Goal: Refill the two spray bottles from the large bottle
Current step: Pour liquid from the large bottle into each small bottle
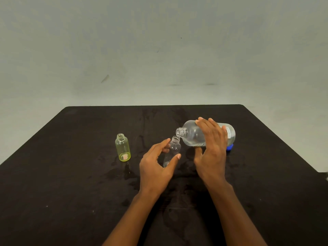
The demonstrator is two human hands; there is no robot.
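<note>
My right hand (212, 148) grips the large clear bottle (193, 134), which is tipped on its side with its open neck pointing left, just above the mouth of a small clear spray bottle (173, 150). This small bottle stands upright and uncapped on the black table. My left hand (157, 164) curls around its lower body, thumb and fingers touching or nearly touching it. A second small bottle (122, 147), yellow-green and uncapped, stands upright to the left, apart from both hands.
A blue cap (230, 147) lies on the black table (71, 183) behind my right hand. Wet patches (127, 172) darken the cloth around the bottles. The table's far edge meets a pale wall.
</note>
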